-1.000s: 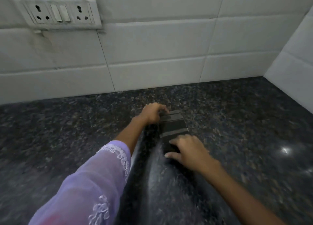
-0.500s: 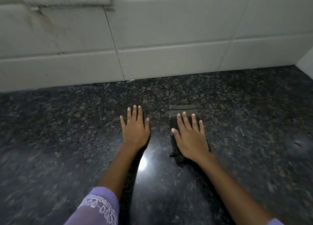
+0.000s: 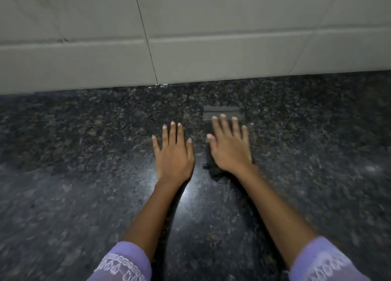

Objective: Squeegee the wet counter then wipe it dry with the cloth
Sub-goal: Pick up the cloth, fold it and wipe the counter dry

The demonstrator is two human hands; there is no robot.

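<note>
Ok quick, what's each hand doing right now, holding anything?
Left hand: open, flat on the granite counter, holding nothing.
Right hand: open, palm pressed flat on the dark folded cloth, not gripping it.

Both arms reach forward, the left hand [image 3: 173,153] and right hand [image 3: 229,147] lying palm-down, fingers extended (lilac sleeves at the forearms).

Domestic kitchen. Evidence: dark speckled stone counter [image 3: 84,153] under both hands; white tiled wall [image 3: 211,37] beyond the fingertips, meeting the counter's far edge.
</note>
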